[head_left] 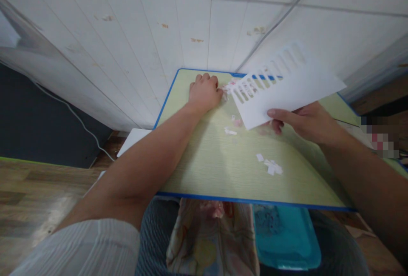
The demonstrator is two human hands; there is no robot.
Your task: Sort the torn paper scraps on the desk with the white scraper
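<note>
My right hand [296, 120] pinches a white sheet [290, 93] by its lower edge, thumb on top. A row of rectangular slots is cut along the sheet's far left side. At the back of the small table, my left hand [205, 91] rests on the surface with bent fingers. Close by its thumb lies a heap of pink and white pieces [230, 86], partly behind the sheet. Whether the left fingers hold one of them I cannot tell. Nearer to me are small white paper pieces [271, 166] and a few more white scraps [230, 131].
A blue rim edges the pale green table [204, 169], which stands against a white plank wall [191, 21]. Below its front edge are a patterned fabric bag [213, 237] and a turquoise plastic tray [296, 242] on my lap. A grey cable [283, 16] runs down the wall.
</note>
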